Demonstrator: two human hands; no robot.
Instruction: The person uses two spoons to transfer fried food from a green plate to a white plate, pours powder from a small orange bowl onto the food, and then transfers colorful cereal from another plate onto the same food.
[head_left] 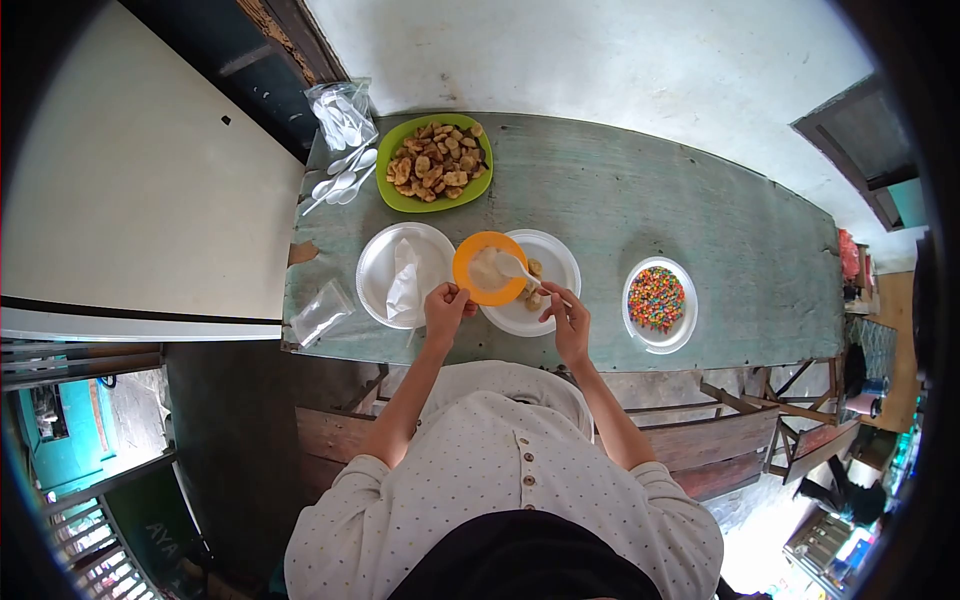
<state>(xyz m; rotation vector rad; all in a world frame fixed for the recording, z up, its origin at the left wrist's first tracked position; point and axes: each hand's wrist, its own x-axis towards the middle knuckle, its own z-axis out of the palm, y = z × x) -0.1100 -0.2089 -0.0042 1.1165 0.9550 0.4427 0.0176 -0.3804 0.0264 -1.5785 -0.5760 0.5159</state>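
Observation:
My left hand (447, 308) grips the rim of a small orange bowl (464, 270), its fingers closed on the lower left edge. Inside the bowl lies a pale, beige substance (486, 268). My right hand (567, 318) pinches the handle of a white plastic spoon (513, 265), whose head is over the bowl. Under the bowl's right side is a white plate (561, 268) with several brown fried pieces (534, 296) on it, partly hidden by bowl and hand. To the left, another white plate (376, 262) carries a folded white item (404, 285), perhaps tissue or plastic.
A green bowl (384, 190) of brown fried pieces stands at the back left, beside loose white spoons (345, 183) and a bag of spoons (341, 118). At right is a white bowl (688, 336) of colourful candies (657, 299). Clear plastic packaging (322, 313) lies near the left edge.

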